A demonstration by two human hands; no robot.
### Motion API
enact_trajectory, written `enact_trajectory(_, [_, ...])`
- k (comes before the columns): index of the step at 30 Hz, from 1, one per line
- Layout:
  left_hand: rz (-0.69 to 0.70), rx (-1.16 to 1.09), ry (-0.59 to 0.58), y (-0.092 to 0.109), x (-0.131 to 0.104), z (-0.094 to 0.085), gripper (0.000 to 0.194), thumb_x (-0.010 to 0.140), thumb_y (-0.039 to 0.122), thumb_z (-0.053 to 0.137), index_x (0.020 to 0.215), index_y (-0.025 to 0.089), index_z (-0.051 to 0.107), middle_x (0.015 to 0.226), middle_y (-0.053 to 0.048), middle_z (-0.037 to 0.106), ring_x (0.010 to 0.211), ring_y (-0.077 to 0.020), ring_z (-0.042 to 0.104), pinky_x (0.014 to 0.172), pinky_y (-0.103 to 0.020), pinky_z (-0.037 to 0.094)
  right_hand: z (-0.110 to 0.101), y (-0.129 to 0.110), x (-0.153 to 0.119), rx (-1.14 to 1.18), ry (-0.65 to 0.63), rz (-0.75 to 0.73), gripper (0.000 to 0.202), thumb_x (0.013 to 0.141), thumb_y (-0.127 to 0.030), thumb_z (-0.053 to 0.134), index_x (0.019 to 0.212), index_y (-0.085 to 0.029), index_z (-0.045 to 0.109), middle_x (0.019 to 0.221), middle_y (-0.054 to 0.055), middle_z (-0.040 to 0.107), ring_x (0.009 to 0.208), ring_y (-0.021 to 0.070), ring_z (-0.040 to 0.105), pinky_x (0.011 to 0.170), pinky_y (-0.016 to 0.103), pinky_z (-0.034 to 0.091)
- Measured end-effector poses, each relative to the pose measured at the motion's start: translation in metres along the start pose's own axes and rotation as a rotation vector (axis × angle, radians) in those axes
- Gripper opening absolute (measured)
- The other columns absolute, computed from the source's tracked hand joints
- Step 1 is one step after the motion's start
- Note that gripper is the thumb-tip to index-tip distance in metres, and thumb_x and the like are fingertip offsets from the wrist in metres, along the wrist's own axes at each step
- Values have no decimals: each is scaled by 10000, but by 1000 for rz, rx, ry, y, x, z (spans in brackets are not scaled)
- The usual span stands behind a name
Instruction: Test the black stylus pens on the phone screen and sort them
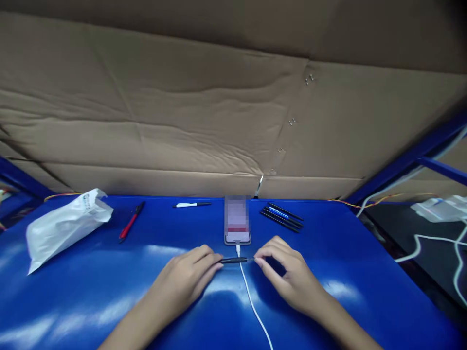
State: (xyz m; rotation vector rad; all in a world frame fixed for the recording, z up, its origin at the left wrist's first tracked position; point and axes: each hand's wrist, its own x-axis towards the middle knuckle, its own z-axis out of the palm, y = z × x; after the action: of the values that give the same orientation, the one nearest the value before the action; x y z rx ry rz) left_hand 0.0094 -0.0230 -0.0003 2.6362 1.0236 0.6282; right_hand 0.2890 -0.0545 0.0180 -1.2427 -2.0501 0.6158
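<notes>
A dark pen barrel (234,260) lies level between my hands, just below the phone (237,221) and across its white cable (251,304). My left hand (191,272) pinches the barrel's left end between thumb and fingers. At the other end, my right hand (286,272) has thumb and index finger closed on a thin tip piece (251,259) that reaches to the barrel. Whether this piece is joined to the barrel is too small to tell.
Several dark pens (282,217) lie right of the phone. To its left are a white and black pen (191,204), a red pen (131,222) and a white plastic bag (67,226). Cardboard (164,107) rises behind the blue table (153,311).
</notes>
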Motion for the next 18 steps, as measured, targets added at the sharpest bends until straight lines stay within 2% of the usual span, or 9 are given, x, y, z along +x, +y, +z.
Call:
enact_trajectory(7, [24, -43, -4, 3, 2, 0, 274, 1086, 282, 417, 1148, 209, 673, 1010, -52, 702, 877, -173, 695, 818, -270, 570, 2, -1, 0, 2, -38, 43, 138, 1032, -214, 511, 953, -230, 622, 907, 35, 675, 883, 199, 602, 804, 328, 480])
enact_trajectory(18, [32, -16, 7, 1, 1, 2, 273, 1086, 267, 411, 1170, 202, 662, 1035, -64, 706, 897, -183, 696, 825, -282, 569, 4, -1, -1, -2, -30, 46, 144, 1038, -221, 492, 960, -232, 613, 912, 42, 676, 884, 203, 607, 807, 332, 482])
